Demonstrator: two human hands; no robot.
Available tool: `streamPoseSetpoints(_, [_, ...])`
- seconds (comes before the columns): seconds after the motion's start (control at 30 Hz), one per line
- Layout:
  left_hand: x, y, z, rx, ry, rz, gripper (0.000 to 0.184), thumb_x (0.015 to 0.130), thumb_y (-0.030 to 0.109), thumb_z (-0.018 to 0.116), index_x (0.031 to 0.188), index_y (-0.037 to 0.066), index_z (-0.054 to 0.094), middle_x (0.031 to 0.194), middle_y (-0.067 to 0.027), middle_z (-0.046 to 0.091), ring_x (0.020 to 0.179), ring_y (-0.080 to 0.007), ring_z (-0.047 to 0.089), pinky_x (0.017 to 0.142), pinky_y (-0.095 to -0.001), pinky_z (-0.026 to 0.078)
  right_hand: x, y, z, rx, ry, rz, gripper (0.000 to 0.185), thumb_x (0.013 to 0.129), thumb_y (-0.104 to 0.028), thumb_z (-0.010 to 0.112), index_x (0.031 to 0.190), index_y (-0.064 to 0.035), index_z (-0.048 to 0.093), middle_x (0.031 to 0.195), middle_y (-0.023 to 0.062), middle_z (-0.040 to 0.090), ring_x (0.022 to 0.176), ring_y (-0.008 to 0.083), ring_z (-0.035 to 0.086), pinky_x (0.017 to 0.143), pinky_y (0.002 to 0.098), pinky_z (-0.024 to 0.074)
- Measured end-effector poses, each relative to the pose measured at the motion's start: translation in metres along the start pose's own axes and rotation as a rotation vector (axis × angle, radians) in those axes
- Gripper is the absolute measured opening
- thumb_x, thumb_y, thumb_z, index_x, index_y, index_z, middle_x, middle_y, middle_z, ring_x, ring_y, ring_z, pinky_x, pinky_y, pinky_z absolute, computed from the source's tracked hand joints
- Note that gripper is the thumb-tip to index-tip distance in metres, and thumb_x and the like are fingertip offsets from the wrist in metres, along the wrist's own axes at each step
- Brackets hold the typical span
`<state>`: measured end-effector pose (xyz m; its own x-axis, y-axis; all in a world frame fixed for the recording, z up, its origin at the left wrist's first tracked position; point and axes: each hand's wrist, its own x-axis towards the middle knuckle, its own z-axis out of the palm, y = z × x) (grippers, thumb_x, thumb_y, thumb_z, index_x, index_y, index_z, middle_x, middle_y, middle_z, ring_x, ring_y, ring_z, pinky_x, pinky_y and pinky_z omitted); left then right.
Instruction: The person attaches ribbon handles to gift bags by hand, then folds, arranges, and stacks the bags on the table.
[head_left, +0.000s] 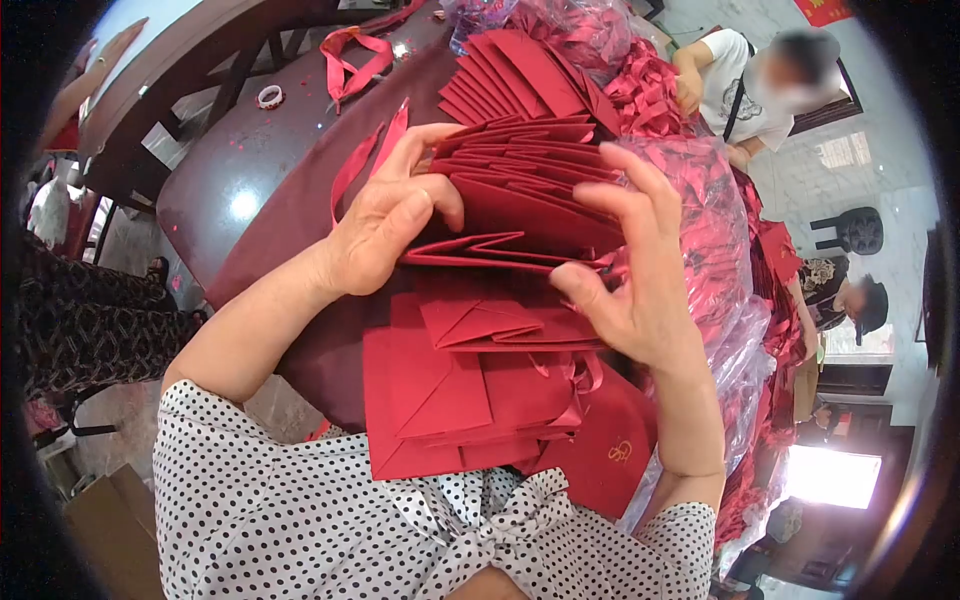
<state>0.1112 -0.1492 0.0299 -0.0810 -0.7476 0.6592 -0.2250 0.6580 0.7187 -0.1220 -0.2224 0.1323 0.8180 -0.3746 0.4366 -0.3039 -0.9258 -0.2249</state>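
A thick stack of folded red paper bags [530, 205] stands on edge between my two hands. My left hand [385, 215] is at the stack's left side, its fingers curled round the edges of the bags. At the right side, my right hand [645, 260] has its fingers spread and bent, the fingertips at the bags' edges. Below them lie more flat red bags [430, 390], some with ribbon handles. One bag with a gold mark [600, 450] lies at the lower right. Another fanned pile of red bags [510, 75] is beyond the stack.
Clear plastic bags full of red ribbons [690, 220] run along the right. On the dark table [220, 190] are a tape roll [270, 97] and a loose ribbon loop [355, 70]. Other people stand at the upper right [745, 90], right [825, 290] and left [90, 320].
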Motion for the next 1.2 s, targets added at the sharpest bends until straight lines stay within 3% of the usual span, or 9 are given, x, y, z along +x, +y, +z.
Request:
streamPoseSetpoints(0.17, [-0.003,0.001,0.005,-0.176,0.049,-0.007,0.037,0.095,0.025,0.042,0.073,0.001,0.061,0.135,-0.0246,0.031,0.126,-0.0332,0.036,0.105,-0.0441,0.025,0.005,0.029,0.017,0.102,0.039,-0.010,0.078,0.085,-0.058,0.053,0.137,-0.0011,0.037,0.141,0.0230,0.034,0.130,0.0424,0.031,0.109,0.0481,0.0230])
streamPoseSetpoints(0.33, [-0.004,-0.003,0.010,-0.213,0.087,0.017,0.032,0.092,0.022,0.048,0.072,0.001,0.061,0.134,-0.0228,0.033,0.123,-0.0323,0.040,0.106,-0.0437,0.026,0.039,0.073,0.039,0.896,0.100,0.453,0.098,0.085,-0.076,0.018,0.143,0.0023,0.028,0.147,0.0183,0.030,0.137,0.0269,0.028,0.112,0.0381,0.0176])
streamPoseSetpoints(0.47, [-0.009,0.003,0.011,-0.226,0.211,0.047,0.016,0.080,0.012,0.065,0.072,0.005,0.054,0.129,-0.0182,0.033,0.119,-0.0297,0.042,0.104,-0.0431,0.030,0.036,0.058,0.051,1.528,-0.036,0.571,0.097,0.082,-0.079,0.017,0.130,0.0006,0.044,0.120,0.0143,0.057,0.108,0.0234,0.055,0.097,0.0372,0.0430])
streamPoseSetpoints(0.73, [-0.017,0.012,0.030,-0.316,0.162,0.035,0.058,0.065,-0.017,0.072,0.093,0.008,0.028,0.124,-0.0147,0.028,0.117,-0.0370,0.051,0.092,-0.0441,0.051,-0.027,0.059,0.040,1.422,-0.076,0.344,0.098,0.075,-0.083,0.023,0.111,0.0017,0.057,0.119,0.0176,0.057,0.113,0.0268,0.054,0.101,0.0416,0.0394])
streamPoseSetpoints(0.83, [-0.028,0.006,0.035,-0.587,-0.025,-0.030,0.076,0.065,-0.004,0.078,0.120,0.006,0.027,0.140,-0.0225,0.027,0.128,-0.0400,0.040,0.102,-0.0524,0.040,-0.045,0.072,0.012,0.894,-0.379,0.110,0.115,0.060,-0.092,0.035,0.123,0.0013,0.057,0.130,0.0182,0.053,0.130,0.0336,0.038,0.107,0.0488,0.0282])
streamPoseSetpoints(0.93, [-0.034,0.023,0.003,0.173,-0.691,-0.014,0.101,0.068,0.055,0.075,0.143,0.007,0.028,0.142,-0.0306,0.033,0.136,-0.0439,0.027,0.110,-0.0589,0.007,-0.063,0.052,0.006,0.636,-0.557,-0.082,0.114,0.043,-0.082,0.060,0.126,-0.0024,0.056,0.134,0.0173,0.049,0.134,0.0396,0.030,0.108,0.0510,0.0252])
streamPoseSetpoints(0.97, [-0.039,0.021,0.001,0.053,-0.704,-0.061,0.109,0.061,0.073,0.068,0.142,0.009,0.036,0.145,-0.0300,0.026,0.137,-0.0463,0.023,0.110,-0.0595,0.004,-0.068,0.039,0.004,0.582,-0.588,-0.061,0.117,0.039,-0.076,0.066,0.129,-0.0027,0.052,0.137,0.0178,0.045,0.135,0.0405,0.028,0.108,0.0516,0.0252])
streamPoseSetpoints(1.1, [-0.060,0.021,-0.008,0.037,-0.748,-0.068,0.127,0.049,0.076,0.072,0.148,0.015,0.022,0.150,-0.0303,0.011,0.137,-0.0507,0.016,0.109,-0.0624,0.009,-0.075,0.013,0.000,0.439,-0.714,-0.019,0.125,0.034,-0.059,0.078,0.138,-0.0028,0.038,0.146,0.0191,0.031,0.136,0.0434,0.024,0.109,0.0518,0.0247])
streamPoseSetpoints(1.2, [-0.072,0.017,-0.018,0.081,-0.730,0.002,0.116,0.061,0.065,0.072,0.149,0.015,0.015,0.148,-0.0314,0.016,0.135,-0.0524,0.019,0.106,-0.0631,0.018,-0.078,0.015,0.002,0.342,-0.749,-0.042,0.125,0.035,-0.054,0.080,0.139,-0.0020,0.035,0.147,0.0193,0.029,0.136,0.0430,0.024,0.110,0.0511,0.0252])
